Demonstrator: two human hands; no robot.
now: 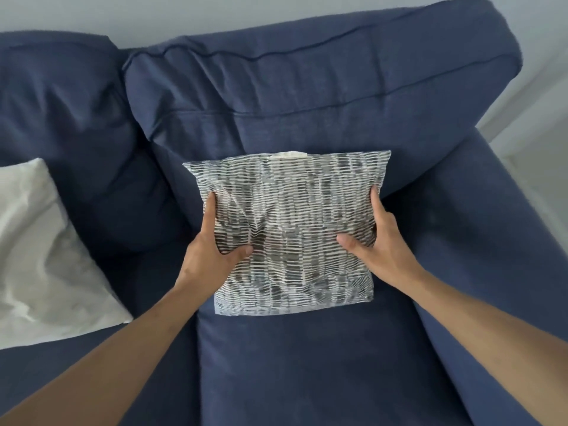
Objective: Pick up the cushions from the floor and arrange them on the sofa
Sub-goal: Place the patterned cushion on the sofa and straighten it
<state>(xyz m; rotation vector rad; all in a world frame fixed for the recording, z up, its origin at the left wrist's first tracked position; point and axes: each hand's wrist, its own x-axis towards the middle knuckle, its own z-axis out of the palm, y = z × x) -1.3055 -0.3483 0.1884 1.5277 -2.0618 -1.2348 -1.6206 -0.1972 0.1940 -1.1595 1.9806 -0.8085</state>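
A grey-and-white dash-patterned cushion [292, 216] stands on the right seat of the dark blue sofa [307, 364], leaning towards the back cushion. My left hand [215, 244] grips its left edge, thumb pressed into the front. My right hand [375, 241] grips its right edge the same way. A small white tag shows at the cushion's top edge. A plain white cushion [40, 256] lies on the left seat.
The sofa's right armrest [491, 241] runs beside the patterned cushion. Two big blue back cushions [307, 87] stand behind the seats. A pale wall rises behind the sofa, and light floor [538, 149] shows at the far right.
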